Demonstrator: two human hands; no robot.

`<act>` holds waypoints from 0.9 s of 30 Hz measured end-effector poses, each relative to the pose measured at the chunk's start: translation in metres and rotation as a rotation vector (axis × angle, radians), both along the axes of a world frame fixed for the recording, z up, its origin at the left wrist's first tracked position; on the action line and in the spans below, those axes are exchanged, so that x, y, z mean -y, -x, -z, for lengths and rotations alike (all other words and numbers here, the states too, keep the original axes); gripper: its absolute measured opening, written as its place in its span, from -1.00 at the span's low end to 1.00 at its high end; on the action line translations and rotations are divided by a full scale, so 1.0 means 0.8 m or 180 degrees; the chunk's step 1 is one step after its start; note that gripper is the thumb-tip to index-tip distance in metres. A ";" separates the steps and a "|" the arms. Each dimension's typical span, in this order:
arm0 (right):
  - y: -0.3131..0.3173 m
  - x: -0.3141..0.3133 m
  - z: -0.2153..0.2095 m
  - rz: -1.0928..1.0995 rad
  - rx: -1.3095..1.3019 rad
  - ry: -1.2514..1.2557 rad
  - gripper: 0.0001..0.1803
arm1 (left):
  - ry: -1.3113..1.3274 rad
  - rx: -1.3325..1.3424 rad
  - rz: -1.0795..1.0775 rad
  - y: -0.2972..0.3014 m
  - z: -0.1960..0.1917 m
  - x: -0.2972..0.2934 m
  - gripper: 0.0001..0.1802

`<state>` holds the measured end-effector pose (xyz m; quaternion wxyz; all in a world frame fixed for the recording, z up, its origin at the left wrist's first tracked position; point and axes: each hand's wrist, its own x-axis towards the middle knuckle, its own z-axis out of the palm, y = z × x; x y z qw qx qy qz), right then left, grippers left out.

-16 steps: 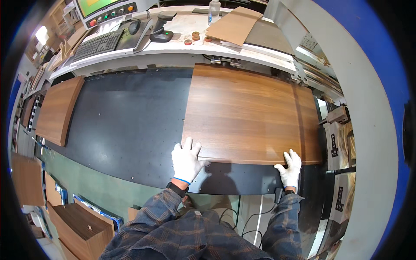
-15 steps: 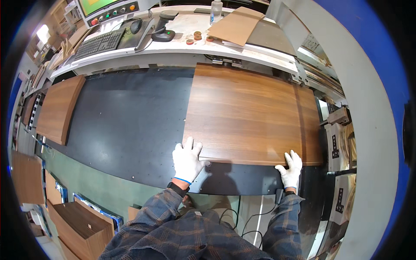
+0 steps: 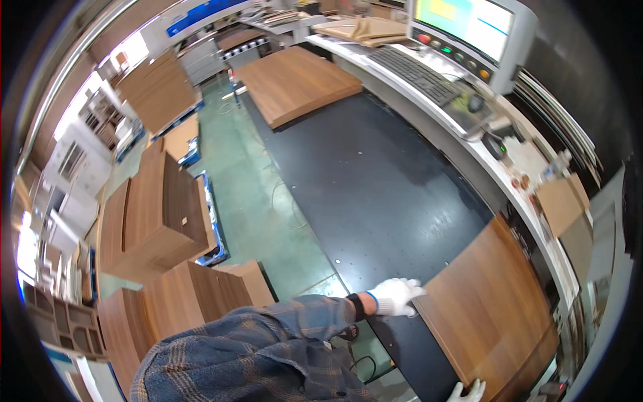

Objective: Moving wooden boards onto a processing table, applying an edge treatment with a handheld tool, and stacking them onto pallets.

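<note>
A wood-grain board [image 3: 492, 305] lies flat on the black work table [image 3: 375, 167], in the lower right. My left hand [image 3: 398, 297], in a white glove with a blue cuff edge, rests at the board's near left corner. Its fingers stretch out onto the edge and hold nothing. At the board's near edge, by the lower rim of the picture, my gloved right hand [image 3: 467, 392] shows only in part, fingers apart. A stack of similar boards [image 3: 301, 80] sits at the table's far end.
Tall stacks of brown panels [image 3: 157, 214] stand on the green floor [image 3: 248, 221] to the left. Along the table's right side runs a white shelf [image 3: 469, 134] with a keyboard [image 3: 415, 72], a mouse [image 3: 475, 102] and a scanner [image 3: 494, 144]. A monitor [image 3: 462, 30] rises behind it.
My view has swung to the left, bringing the far board stack and floor stacks into sight. Both hands stay along the near edge of the board.
</note>
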<state>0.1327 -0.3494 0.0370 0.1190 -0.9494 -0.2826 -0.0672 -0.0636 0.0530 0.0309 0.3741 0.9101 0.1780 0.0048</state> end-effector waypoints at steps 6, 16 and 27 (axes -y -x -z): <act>0.064 -0.212 -0.013 -0.1622 -0.1101 -0.0781 -0.56 | 0.0711 -0.0160 -0.0726 0.217 -0.024 -0.080 -0.49; 0.289 -0.640 -0.003 -0.4381 -0.1351 0.0199 -0.69 | 0.0814 -0.0555 -0.2672 0.528 0.039 -0.218 -0.43; 0.404 -0.943 -0.087 -0.4458 -0.1251 0.0253 -0.65 | 0.1360 0.0089 -0.3494 0.710 0.015 -0.390 -0.43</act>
